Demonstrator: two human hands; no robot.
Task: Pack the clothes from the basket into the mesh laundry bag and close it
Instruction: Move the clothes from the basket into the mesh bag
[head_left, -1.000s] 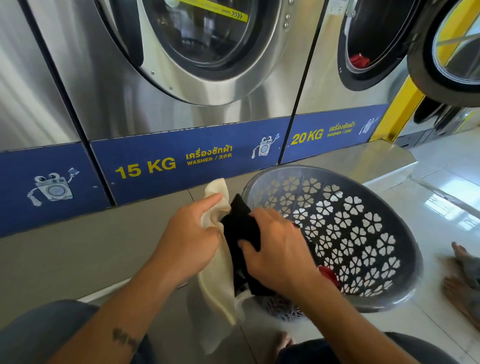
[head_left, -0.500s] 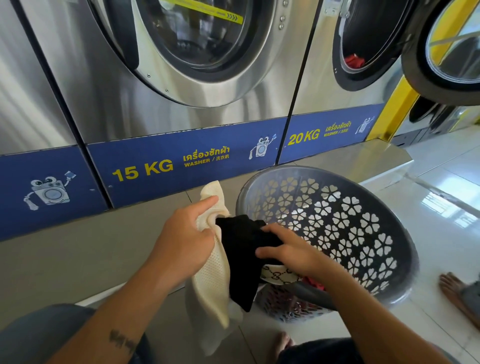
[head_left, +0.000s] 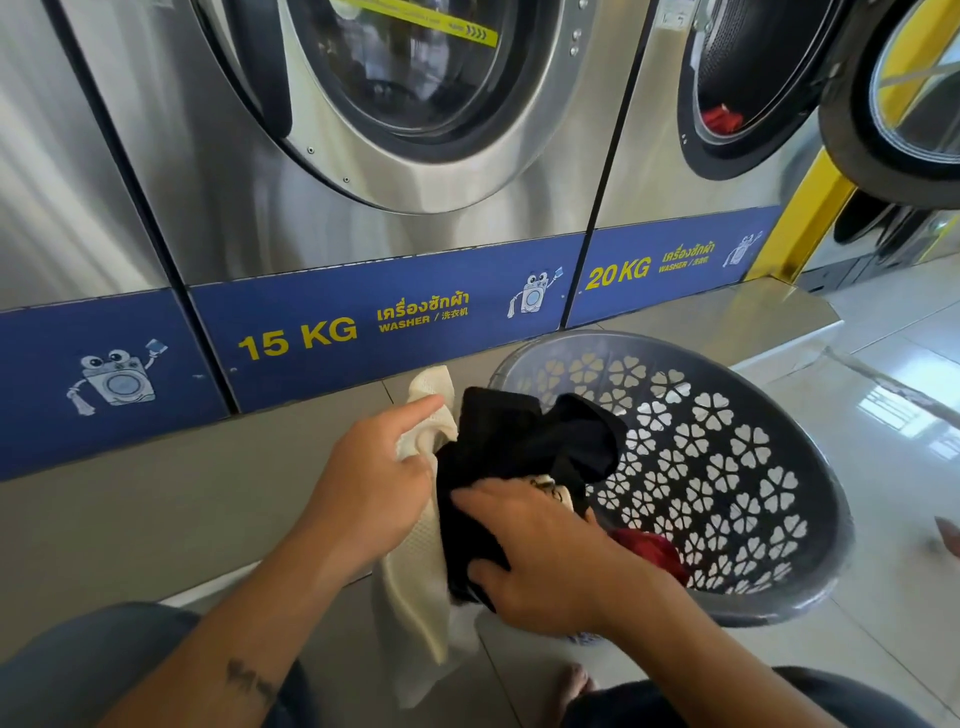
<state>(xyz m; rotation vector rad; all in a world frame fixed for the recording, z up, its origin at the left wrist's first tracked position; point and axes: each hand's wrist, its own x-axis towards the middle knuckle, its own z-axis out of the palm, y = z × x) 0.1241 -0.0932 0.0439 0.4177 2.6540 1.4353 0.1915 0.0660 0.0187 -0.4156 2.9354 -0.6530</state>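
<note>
Head view: left hand (head_left: 369, 499) is pinching the cream mesh bag (head_left: 415, 613) at its rim, apparently keeping the mouth open beside the basket (head_left: 769, 609); right hand (head_left: 545, 551) is clutching a black garment (head_left: 519, 447), feeding it bagward; a red garment (head_left: 649, 551) is waiting in the basket.

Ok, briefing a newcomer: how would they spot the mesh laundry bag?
Below the 15 KG washer, just left of the grey basket, the left hand grips it. The mesh laundry bag is the only cream, netted cloth; the garment beside it is black.
</note>
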